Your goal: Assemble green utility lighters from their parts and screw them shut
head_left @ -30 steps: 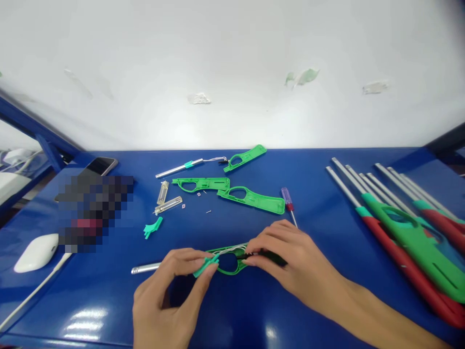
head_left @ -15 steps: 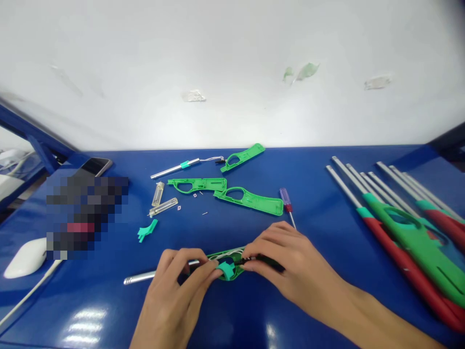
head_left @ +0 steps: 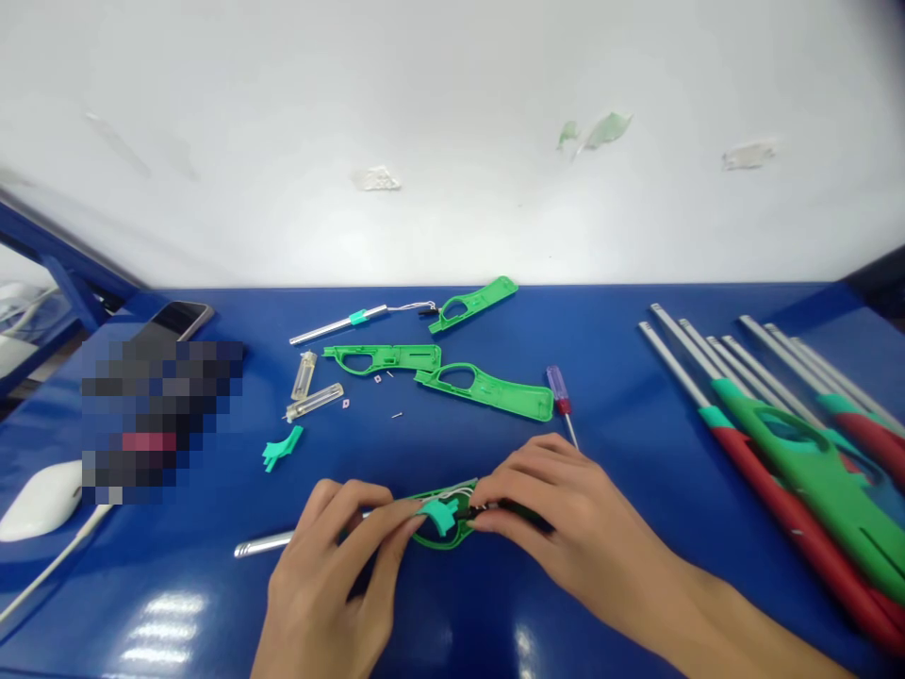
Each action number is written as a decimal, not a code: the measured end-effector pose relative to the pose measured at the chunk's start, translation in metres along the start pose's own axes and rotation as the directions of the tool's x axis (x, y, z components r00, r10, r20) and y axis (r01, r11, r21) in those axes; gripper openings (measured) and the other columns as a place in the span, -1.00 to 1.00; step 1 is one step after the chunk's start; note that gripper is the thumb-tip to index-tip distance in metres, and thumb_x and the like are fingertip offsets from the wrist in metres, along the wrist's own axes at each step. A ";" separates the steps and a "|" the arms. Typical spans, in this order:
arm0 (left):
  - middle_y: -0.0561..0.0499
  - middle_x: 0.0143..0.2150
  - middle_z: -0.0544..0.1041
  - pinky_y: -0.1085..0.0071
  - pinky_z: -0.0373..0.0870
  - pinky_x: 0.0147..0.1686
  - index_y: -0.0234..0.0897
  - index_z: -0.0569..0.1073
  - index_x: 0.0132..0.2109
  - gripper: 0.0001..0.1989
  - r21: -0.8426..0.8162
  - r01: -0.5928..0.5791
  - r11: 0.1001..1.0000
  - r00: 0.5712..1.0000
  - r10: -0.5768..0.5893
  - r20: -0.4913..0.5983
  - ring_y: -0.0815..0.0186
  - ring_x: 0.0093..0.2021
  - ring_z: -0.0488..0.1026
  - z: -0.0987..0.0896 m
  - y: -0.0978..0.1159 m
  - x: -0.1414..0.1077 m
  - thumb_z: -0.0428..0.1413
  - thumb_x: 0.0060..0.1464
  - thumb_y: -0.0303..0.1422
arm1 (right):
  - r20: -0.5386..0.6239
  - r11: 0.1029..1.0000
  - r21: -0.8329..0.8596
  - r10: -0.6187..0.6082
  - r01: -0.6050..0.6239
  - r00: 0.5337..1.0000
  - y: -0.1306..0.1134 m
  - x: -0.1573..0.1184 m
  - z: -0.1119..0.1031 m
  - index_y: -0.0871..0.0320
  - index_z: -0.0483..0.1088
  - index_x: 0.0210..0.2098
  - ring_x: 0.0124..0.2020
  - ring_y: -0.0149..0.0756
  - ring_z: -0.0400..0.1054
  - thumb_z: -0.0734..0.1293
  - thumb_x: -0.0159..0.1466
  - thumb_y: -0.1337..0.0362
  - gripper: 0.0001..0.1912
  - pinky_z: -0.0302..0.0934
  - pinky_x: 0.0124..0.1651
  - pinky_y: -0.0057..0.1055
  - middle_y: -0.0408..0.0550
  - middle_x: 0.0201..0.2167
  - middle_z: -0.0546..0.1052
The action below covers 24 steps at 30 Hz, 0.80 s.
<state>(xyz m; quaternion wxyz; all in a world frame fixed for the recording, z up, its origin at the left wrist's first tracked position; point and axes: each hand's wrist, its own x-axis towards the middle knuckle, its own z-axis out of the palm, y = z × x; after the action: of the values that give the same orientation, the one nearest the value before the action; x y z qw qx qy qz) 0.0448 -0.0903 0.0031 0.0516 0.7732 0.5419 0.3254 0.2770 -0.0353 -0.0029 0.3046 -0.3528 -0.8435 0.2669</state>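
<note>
My left hand (head_left: 339,566) is closed, pinching a turquoise trigger (head_left: 441,515) between thumb and fingertips over a green lighter shell half (head_left: 442,542). My right hand (head_left: 558,514) is also closed, its thumb and index finger gripping a small black igniter (head_left: 465,514) with a white wire (head_left: 458,491). The trigger and igniter meet or nearly meet; whether they are joined I cannot tell. From under my left hand a metal lighter tube (head_left: 261,544) sticks out to the left. Much of the shell is hidden by both hands.
Green shell halves (head_left: 495,394), a wired tube (head_left: 336,327), clear fuel tanks (head_left: 315,402), a loose trigger (head_left: 283,448) and a screw (head_left: 397,415) lie beyond. A screwdriver (head_left: 558,389) is behind my right hand. Several long lighters (head_left: 813,471) lie right; a phone (head_left: 176,321) left.
My left fingers have shifted slightly left and up with the trigger, which has turned a little and shows more of its shape. My right hand keeps its pinch almost unmoved.
</note>
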 end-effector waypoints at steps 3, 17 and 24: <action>0.03 -0.19 0.47 0.40 0.42 -0.23 -0.17 0.54 -0.06 -0.84 -0.020 0.028 0.999 1.000 -0.028 0.002 0.32 -0.20 0.36 0.004 0.002 -0.002 0.15 0.32 -0.53 | -0.034 1.000 0.010 -0.005 0.005 0.999 0.000 0.000 0.001 0.05 0.48 -0.17 -0.31 -0.36 0.51 0.38 0.44 0.28 -0.97 0.23 -0.10 -0.29 -0.24 -0.27 0.67; 0.03 -0.20 0.52 0.38 0.45 -0.22 -0.18 0.50 -0.05 -0.87 -0.029 -0.056 0.998 0.996 0.058 0.075 0.29 -0.24 0.38 0.007 0.001 0.002 0.11 0.37 -0.50 | -0.074 0.998 0.026 -0.061 0.063 0.995 0.000 0.001 -0.001 0.05 0.46 -0.28 -0.33 -0.41 0.51 0.37 0.46 0.32 -0.86 0.23 0.13 -0.23 -0.29 -0.31 0.67; 0.03 -0.17 0.51 0.38 0.40 -0.25 -0.18 0.50 -0.01 -0.76 -0.019 -0.070 0.997 0.992 0.071 0.107 0.29 -0.23 0.33 0.007 -0.001 -0.002 0.07 0.36 -0.60 | -0.083 0.991 0.050 -0.122 0.127 0.989 0.000 0.000 0.000 0.05 0.47 -0.27 -0.36 -0.43 0.51 0.38 0.45 0.35 -0.86 0.23 0.12 -0.23 -0.30 -0.33 0.67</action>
<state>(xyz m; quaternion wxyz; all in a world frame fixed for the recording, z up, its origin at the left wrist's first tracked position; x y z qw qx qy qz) 0.0471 -0.0898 -0.0040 0.0751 0.8079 0.5082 0.2889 0.2773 -0.0352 -0.0030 0.3637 -0.3013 -0.8434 0.2562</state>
